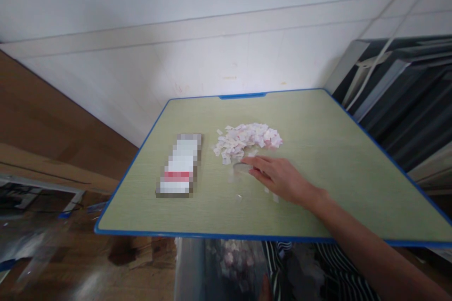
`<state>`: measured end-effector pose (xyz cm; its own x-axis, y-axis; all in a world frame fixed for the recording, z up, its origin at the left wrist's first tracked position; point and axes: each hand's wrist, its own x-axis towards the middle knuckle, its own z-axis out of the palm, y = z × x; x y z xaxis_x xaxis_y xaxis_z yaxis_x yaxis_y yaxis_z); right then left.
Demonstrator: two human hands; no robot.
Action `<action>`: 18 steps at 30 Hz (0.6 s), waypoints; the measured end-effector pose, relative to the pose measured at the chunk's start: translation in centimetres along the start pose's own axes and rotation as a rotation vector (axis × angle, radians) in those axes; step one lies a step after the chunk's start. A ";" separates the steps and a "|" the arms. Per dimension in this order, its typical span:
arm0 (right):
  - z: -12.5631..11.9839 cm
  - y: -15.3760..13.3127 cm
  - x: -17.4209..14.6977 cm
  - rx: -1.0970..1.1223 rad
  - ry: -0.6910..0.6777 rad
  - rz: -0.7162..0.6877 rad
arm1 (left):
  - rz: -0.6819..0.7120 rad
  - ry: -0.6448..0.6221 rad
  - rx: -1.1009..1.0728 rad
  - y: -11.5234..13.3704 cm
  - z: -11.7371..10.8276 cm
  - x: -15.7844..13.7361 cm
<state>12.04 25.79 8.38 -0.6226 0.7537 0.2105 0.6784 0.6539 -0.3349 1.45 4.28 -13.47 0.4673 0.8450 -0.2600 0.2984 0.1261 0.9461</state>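
Nearest the viewer, below the blue table edge (219,235), a clear plastic bag (226,263) hangs with pale scraps already inside, beside a striped garment (318,263); something at the bottom edge may be the left hand, but it is too little to tell its state. On the green tabletop the right hand (278,178) lies flat, palm down, fingers stretched out together and closed on nothing, their tips touching the near edge of the heap of paper scraps (247,141). A few stray scraps (274,196) lie by the hand. The scraps are small, white and pink, roughly square, loosely piled in an arc at the table's middle. They look very light and limp, likely to scatter, so sweeping or pinching small clusters seems safer than grabbing. To the left, well apart, lies a blurred rectangular packet (180,165). Beyond is a white wall (212,19).
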 end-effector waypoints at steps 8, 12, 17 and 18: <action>0.2 0.3 0.1 0.001 0.060 0.034 | -0.016 0.034 0.038 -0.9 0.1 2.6; 0.0 0.3 -0.3 0.024 0.083 -0.014 | -0.094 -0.045 0.062 -0.9 -0.1 2.7; -0.1 0.2 -0.5 0.004 0.108 0.029 | -0.041 0.012 0.020 1.3 -0.5 0.9; -0.1 0.2 -0.6 0.001 0.081 0.015 | -0.001 0.052 0.022 2.6 -0.7 -0.3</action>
<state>12.56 25.48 8.28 -0.5788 0.7662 0.2791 0.6868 0.6426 -0.3396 1.55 4.74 -10.81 0.4228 0.8710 -0.2503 0.3177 0.1162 0.9411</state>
